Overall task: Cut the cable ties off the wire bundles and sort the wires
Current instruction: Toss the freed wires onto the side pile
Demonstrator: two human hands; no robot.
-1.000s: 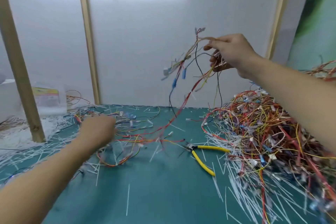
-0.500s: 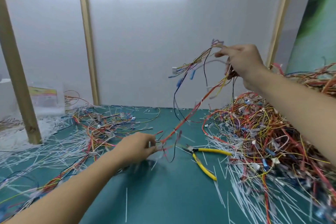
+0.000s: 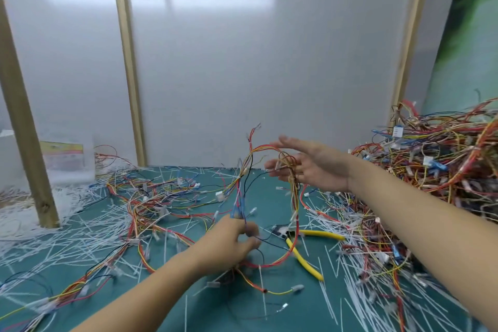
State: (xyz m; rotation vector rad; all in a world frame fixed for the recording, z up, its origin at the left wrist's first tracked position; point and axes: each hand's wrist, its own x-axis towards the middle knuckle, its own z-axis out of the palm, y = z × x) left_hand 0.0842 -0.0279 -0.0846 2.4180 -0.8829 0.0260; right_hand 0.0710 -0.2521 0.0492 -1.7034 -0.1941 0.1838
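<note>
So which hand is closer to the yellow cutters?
The left hand. It sits low, just left of the yellow cutters, pinching wires in its fingers. The right hand is up above and behind them, open, with a wire loop draped on it.

The left hand (image 3: 231, 245) is smeared by motion blur, so its fingers' (image 3: 252, 230) grip on the wires (image 3: 239, 207) can't be read. The big wire pile (image 3: 431, 170) runs off the right edge, and the yellow cutters' (image 3: 304, 253) jaws sit buried under wires.

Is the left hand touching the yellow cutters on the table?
Apart. In the head view the left hand pinches wires, and green table shows between it and the yellow cutters.
</note>
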